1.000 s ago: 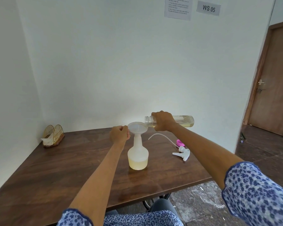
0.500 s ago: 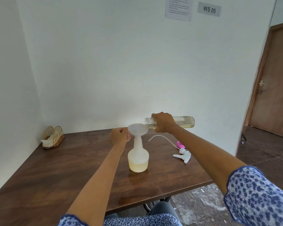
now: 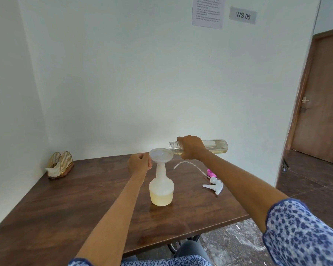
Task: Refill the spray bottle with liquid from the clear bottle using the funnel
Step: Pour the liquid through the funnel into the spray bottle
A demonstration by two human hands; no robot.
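Observation:
A white translucent spray bottle stands upright on the dark wooden table, its lower part holding pale yellow liquid. A white funnel sits in its neck. My left hand grips the funnel's left rim. My right hand holds the clear bottle lying nearly horizontal, its open mouth over the funnel's right edge. Some yellowish liquid lies along the clear bottle's lower side.
The spray head with its long dip tube lies on the table to the right of the spray bottle, a pink cap behind it. A gold wire napkin holder stands at the far left. The table's right edge is near.
Both hands, the funnel and the clear bottle keep the same pose. Only the camera view has shifted slightly.

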